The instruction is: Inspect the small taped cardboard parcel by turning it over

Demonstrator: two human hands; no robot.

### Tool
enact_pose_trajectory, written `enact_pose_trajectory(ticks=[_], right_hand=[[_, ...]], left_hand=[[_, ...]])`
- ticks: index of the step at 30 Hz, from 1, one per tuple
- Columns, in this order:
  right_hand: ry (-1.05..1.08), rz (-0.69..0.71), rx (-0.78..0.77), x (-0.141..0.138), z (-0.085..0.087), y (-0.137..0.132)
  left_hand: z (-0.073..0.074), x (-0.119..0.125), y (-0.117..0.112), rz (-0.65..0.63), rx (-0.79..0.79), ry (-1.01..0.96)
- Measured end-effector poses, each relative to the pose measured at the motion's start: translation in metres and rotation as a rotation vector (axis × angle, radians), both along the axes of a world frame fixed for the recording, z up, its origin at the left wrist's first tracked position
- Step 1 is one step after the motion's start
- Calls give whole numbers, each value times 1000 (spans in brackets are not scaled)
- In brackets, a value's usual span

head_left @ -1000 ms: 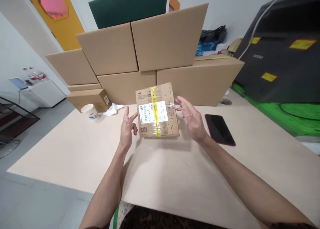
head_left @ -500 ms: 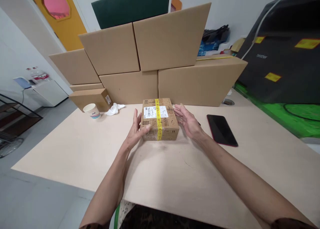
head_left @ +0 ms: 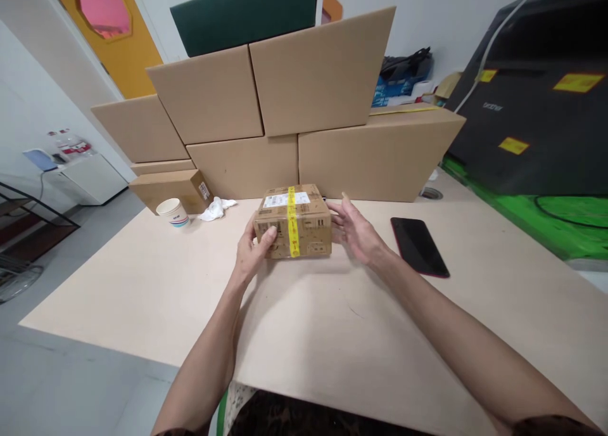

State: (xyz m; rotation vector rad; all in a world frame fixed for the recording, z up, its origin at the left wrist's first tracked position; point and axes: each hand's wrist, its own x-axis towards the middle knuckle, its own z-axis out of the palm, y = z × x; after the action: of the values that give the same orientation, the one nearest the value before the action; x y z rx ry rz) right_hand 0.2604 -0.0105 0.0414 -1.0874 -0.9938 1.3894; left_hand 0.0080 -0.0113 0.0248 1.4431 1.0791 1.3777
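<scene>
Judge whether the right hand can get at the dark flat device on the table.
Likely yes: the dark flat device lies to the right of the right hand, with nothing on it or visibly between them, though the fingers are beside the taped box.

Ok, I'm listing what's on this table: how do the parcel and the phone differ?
The parcel is brown and thick; the phone is black and thin. The parcel has yellow tape; the phone shows none. The left hand grips the parcel; the phone lies untouched. Both look roughly rectangular.
</scene>
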Motion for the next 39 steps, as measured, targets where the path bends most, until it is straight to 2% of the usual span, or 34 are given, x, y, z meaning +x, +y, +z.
enact_pose_trajectory(ticks=[3, 5, 9, 12, 18, 20, 23, 28, 31, 33, 35, 39], right_hand=[[-71, -11, 169, 1, 17, -13], [-111, -4, 319, 1, 24, -22], [-175, -6, 570, 2, 30, -34], [-204, -17, 646, 1, 34, -40], [-354, -24, 712, -2, 49, -51], [-407, -66, 735, -2, 51, -51], [-472, -148, 728, -1, 49, -46], [-415, -241, 629, 2, 39, -34], [-300, -235, 517, 2, 34, -26], [-233, -192, 498, 2, 29, -21], [-176, -147, 510, 1, 23, -16], [-104, -64, 470, -1, 7, -7]], left_hand=[[6, -1, -2, 137, 4, -92], [8, 0, -3, 168, -25, -149], [10, 0, 0, 122, -129, -282], [11, -3, 4, 90, -217, -329], [12, -10, 6, -75, -456, -324], [12, -10, 5, -136, -472, -335], [10, -8, 4, -194, -407, -313], [5, 6, -5, -258, -227, -76], [4, 15, -12, -401, -78, -47], [4, 17, -15, -464, -27, -60], [4, 16, -14, -459, -18, -58], [-4, 13, -6, -360, -21, -87]])
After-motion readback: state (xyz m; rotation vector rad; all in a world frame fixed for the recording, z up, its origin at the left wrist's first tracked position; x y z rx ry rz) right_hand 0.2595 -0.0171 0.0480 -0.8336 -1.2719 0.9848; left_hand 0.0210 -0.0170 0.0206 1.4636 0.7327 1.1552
